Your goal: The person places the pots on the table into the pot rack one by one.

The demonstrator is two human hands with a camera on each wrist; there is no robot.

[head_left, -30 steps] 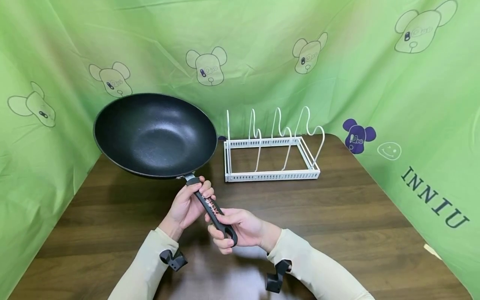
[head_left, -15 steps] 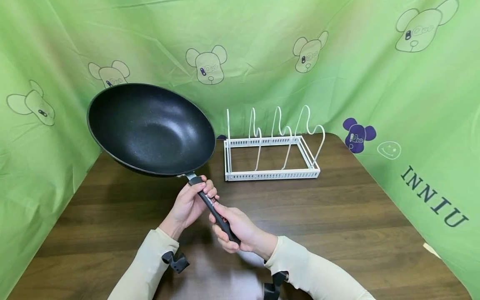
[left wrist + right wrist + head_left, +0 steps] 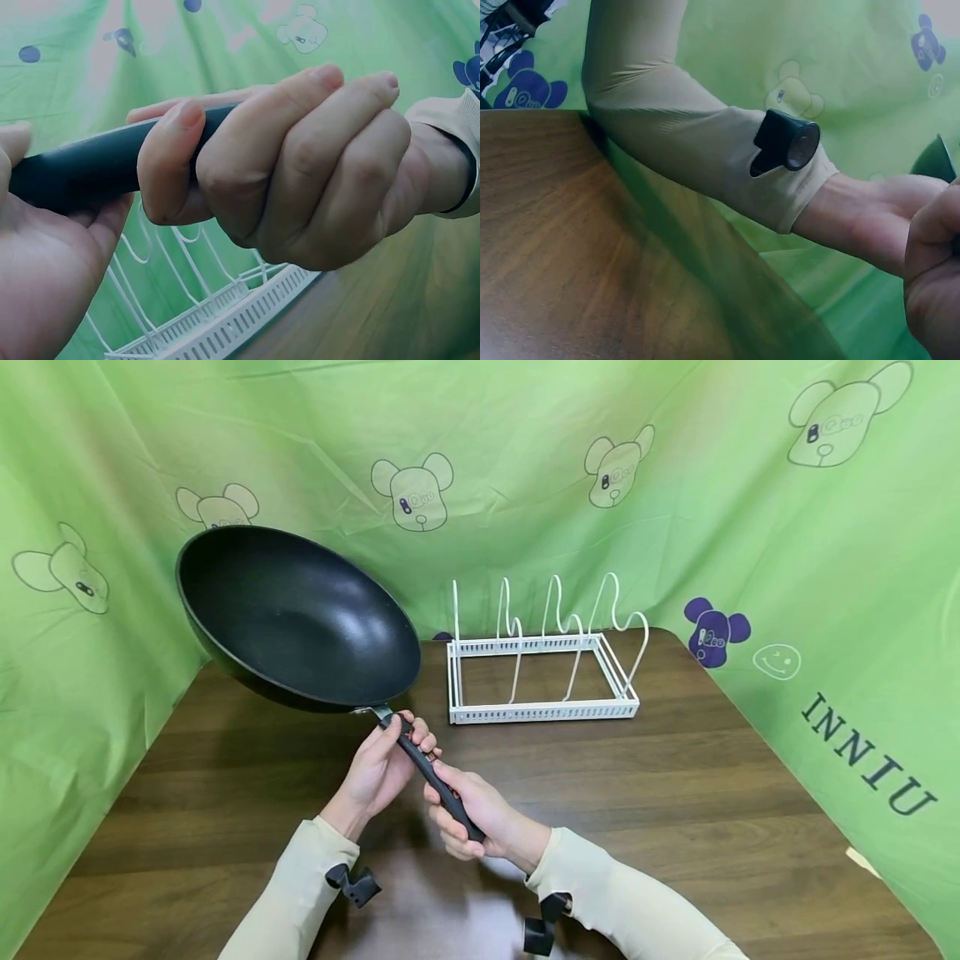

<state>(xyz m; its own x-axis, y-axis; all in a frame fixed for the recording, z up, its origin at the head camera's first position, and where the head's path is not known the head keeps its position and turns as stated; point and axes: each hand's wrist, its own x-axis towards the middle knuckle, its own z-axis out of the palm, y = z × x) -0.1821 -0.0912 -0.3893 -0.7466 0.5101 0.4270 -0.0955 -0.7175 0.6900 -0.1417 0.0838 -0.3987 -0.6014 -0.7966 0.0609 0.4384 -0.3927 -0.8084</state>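
Note:
A black wok is held above the table at the left of the head view, tilted with its inside facing me. My left hand grips its black handle close to the metal joint, thumb on top. Farther down, near the handle's end, my right hand wraps round it. In the left wrist view, the fingers of the right hand curl round the handle, and part of the left hand shows at the left edge. The right wrist view shows mostly a sleeve.
A white rack with several upright wire dividers stands on the wooden table, right of the wok. Green cloth printed with bear heads hangs behind and on both sides. Both sleeves carry black wrist mounts.
The wok has risen slightly and tipped further, its left side going up and its outer wall showing more. My right hand has turned on the handle and moved slightly right.

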